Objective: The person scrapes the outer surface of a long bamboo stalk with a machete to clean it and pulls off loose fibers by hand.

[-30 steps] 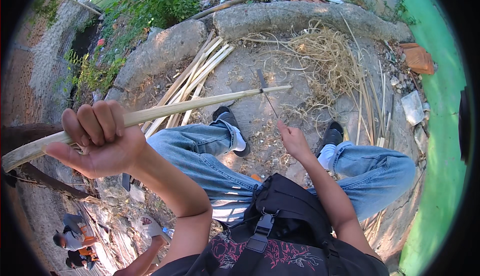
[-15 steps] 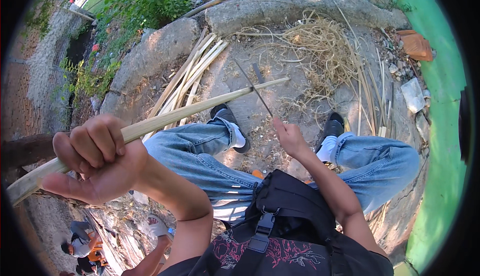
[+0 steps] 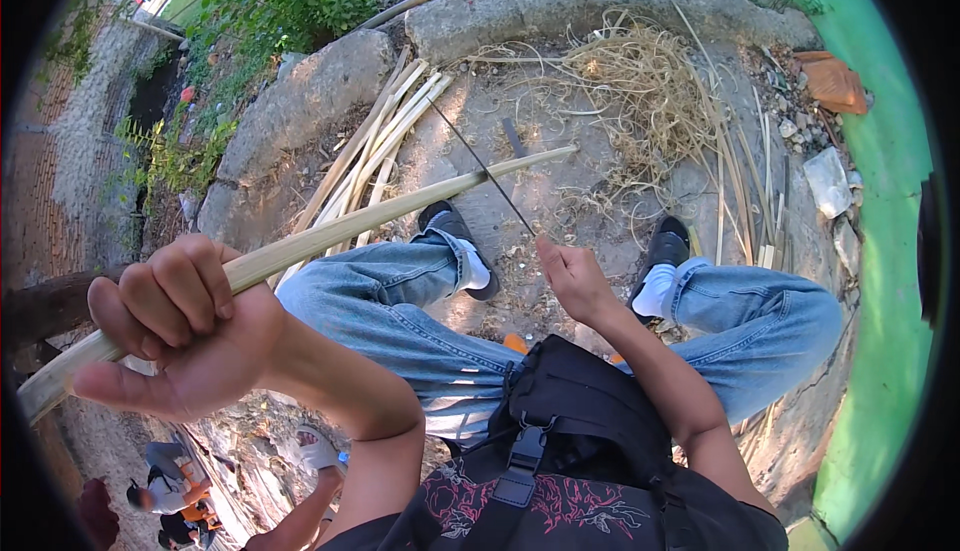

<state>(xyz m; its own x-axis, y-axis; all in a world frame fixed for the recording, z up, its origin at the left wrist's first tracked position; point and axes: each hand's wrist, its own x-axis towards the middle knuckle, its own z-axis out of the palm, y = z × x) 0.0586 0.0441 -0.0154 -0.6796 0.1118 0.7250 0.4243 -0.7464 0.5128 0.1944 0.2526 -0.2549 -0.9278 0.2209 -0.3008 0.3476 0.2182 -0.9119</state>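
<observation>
My left hand (image 3: 200, 336) is closed around the thick near end of a long, pale bamboo strip (image 3: 360, 221). The strip slopes up to the right and narrows toward its far tip, above the ground between my feet. In my right hand (image 3: 578, 279) is a long, thin, dark-bladed knife (image 3: 462, 141), its handle hidden by my fingers. The blade, seen nearly edge-on, crosses the strip beyond its middle and appears to touch it.
Beyond my left foot lies a bundle of pale strips (image 3: 385, 136). A heap of curled shavings (image 3: 650, 101) lies ahead, before a low concrete kerb (image 3: 590, 6). A green wall (image 3: 880, 251) runs along the right. Other people (image 3: 175, 481) sit at lower left.
The knife has moved left along the bamboo strip, closer to my left hand, with my right hand shifting slightly left. My left hand and the strip have shifted a little left and down.
</observation>
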